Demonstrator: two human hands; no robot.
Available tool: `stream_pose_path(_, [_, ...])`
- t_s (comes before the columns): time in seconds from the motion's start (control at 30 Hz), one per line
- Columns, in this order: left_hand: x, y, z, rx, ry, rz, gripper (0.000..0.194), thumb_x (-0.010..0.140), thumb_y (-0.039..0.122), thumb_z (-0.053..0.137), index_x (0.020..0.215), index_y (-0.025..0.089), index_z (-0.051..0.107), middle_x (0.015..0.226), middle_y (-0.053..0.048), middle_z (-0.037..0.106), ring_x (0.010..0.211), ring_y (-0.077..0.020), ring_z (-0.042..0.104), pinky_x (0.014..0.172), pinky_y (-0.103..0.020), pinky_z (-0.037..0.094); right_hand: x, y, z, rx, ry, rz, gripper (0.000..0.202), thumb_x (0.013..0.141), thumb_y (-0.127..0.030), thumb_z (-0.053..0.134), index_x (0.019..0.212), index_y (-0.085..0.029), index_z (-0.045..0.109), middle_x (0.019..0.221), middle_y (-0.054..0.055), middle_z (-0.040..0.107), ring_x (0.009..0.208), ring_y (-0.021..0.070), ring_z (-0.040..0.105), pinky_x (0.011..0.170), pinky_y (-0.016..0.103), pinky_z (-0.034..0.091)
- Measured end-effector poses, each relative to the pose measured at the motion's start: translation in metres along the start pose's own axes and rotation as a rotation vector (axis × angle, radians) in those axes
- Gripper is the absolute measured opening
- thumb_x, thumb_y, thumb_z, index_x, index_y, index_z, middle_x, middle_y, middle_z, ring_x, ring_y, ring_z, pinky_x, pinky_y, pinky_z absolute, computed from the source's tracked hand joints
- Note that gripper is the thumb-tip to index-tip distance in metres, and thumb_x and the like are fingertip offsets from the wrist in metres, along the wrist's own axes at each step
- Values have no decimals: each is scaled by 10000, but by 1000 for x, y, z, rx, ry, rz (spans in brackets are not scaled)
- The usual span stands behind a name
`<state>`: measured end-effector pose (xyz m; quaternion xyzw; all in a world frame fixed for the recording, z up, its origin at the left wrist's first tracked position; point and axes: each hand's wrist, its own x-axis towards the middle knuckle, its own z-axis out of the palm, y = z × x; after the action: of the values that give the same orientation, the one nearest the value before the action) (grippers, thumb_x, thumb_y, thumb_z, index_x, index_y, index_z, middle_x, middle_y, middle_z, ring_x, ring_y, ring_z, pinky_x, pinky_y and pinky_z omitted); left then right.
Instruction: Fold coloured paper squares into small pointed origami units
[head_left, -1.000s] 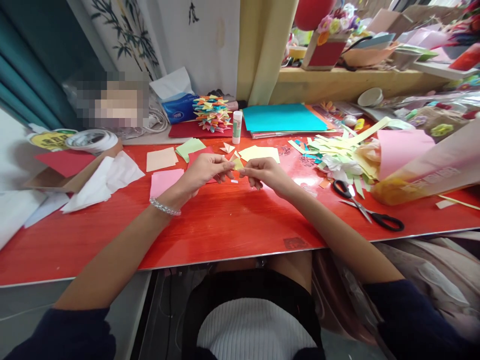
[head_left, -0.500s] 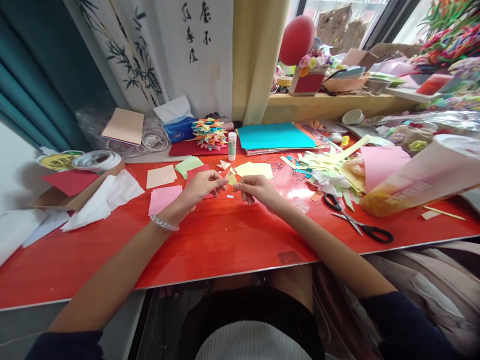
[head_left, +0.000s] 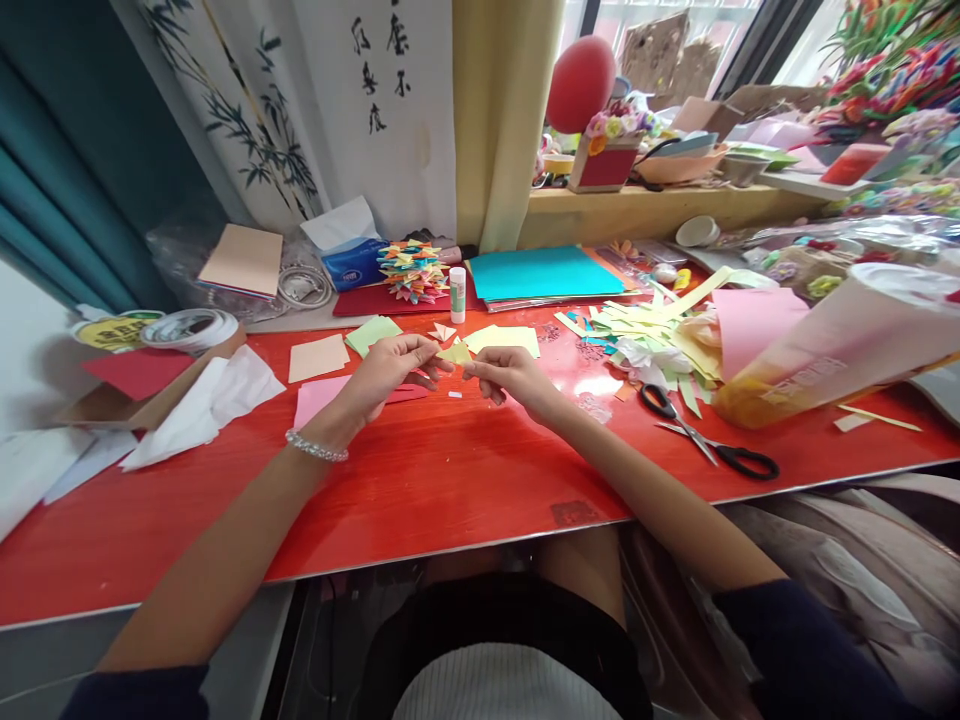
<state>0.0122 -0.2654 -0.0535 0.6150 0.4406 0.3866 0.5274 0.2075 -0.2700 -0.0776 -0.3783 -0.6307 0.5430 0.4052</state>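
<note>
In the head view, both hands are near the middle of the frame, fingertips pinched on a small folded yellow paper [head_left: 455, 354]: the left hand [head_left: 381, 380] at its left end, the right hand [head_left: 517, 380] at its right. Just above stands a glue stick [head_left: 457, 296], its label too small to read. At the upper left, a white hanging scroll [head_left: 420, 130] bears black brush characters, "不" among them. The blue tissue pack [head_left: 352, 265], left of centre, has white lettering, unclear here. At the right, a white-and-amber container [head_left: 817, 350] carries pale, illegible letters above black-handled scissors [head_left: 705, 440].
</note>
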Motion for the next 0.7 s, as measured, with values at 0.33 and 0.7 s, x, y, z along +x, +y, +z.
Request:
stream_pose_path(0.33, [7,11,-31,192,259,252,177,795,347,626,748,178,603,666,-15,612,524,-85,488,513,-228,421,1,1,-5,-165,72,-73,262,835,-356,607,656,-174,547,531,-28,545,423,61,455,421,211,355])
stream_pose_path(0.7, [93,-28,-35,763,87,180,106,716,269,628,699,193,699,722,-48,690,661,-164,570,636,-279,363,20,31,-53,-1167,106,-214,498,888,-298,549,1350,-119,491,1269,163,595,1163,299,551,935,388,433])
